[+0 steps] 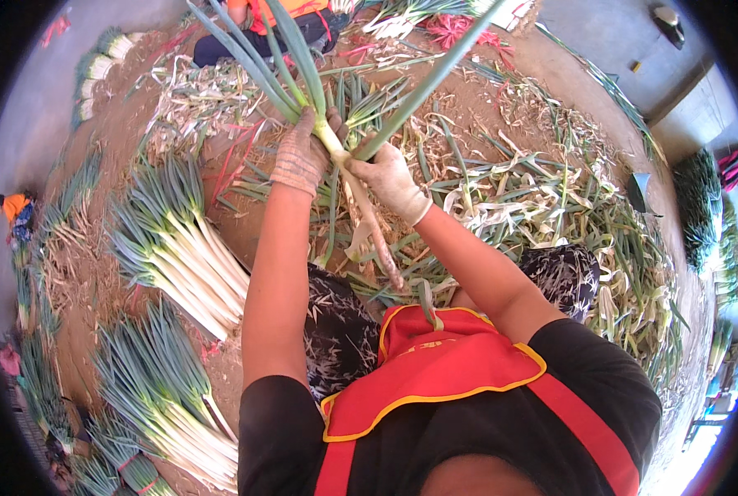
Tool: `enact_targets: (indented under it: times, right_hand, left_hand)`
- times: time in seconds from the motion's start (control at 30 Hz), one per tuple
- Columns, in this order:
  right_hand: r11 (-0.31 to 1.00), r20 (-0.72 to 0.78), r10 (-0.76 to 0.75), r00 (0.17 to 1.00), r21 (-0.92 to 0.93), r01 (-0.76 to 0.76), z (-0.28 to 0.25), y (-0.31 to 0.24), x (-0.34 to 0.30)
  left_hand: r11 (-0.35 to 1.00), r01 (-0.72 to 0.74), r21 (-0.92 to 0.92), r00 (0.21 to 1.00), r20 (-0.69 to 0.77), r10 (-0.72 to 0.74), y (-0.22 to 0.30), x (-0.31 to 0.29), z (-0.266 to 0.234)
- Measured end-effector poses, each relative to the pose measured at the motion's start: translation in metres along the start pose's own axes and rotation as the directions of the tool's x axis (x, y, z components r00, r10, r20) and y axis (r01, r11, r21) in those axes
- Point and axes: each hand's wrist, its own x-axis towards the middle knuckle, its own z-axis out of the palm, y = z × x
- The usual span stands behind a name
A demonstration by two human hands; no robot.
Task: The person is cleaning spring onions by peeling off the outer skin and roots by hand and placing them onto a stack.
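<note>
My left hand (303, 153), in a soiled knit glove, is closed round a long green onion (333, 139) where its white stalk splits into leaves. The leaves fan upward past the fingers, and the dirty root end hangs down toward my lap. My right hand (390, 180), in a paler glove, is closed on one outer leaf (427, 87) of the same onion. That leaf bends away from the stalk and slants to the upper right. Its base, by my right fingers, is partly hidden.
Cleaned green onions lie in two fanned piles, one upper (191, 256) and one lower (166, 405), on my left. Stripped leaves (584, 223) cover the ground ahead and right. Another person (295, 21) sits opposite, and a farther person (15, 211) is at far left. Red ties (237, 161) lie nearby.
</note>
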Motion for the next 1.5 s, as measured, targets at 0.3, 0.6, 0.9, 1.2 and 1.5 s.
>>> enact_targets:
  times: [0.3, 0.6, 0.9, 1.2, 1.5]
  right_hand:
    - [0.766, 0.103, 0.493, 0.864, -0.522, -0.374, -0.058, 0.158, -0.129]
    - [0.811, 0.353, -0.149, 0.924, -0.49, 0.318, -0.068, 0.137, -0.088]
    - [0.516, 0.324, -0.407, 0.854, -0.69, 0.507, 0.016, 0.022, -0.027]
    - [0.419, 0.453, 0.345, 0.822, -0.858, 0.296, -0.065, 0.146, -0.154]
    - [0.336, 0.379, 0.56, 0.736, -0.917, 0.217, -0.096, 0.192, -0.199]
  left_hand:
    - [0.978, -0.145, -0.148, 0.989, -0.019, 0.144, 0.056, 0.003, -0.027]
    - [0.975, -0.176, -0.136, 0.98, -0.121, 0.16, 0.056, 0.005, -0.035]
    - [0.947, -0.302, -0.111, 0.918, -0.3, 0.258, 0.053, 0.022, -0.047]
    - [0.931, -0.347, -0.112, 0.923, -0.215, 0.319, 0.076, 0.012, -0.083]
    - [0.938, -0.345, 0.019, 0.895, -0.295, 0.336, 0.073, 0.011, -0.078]
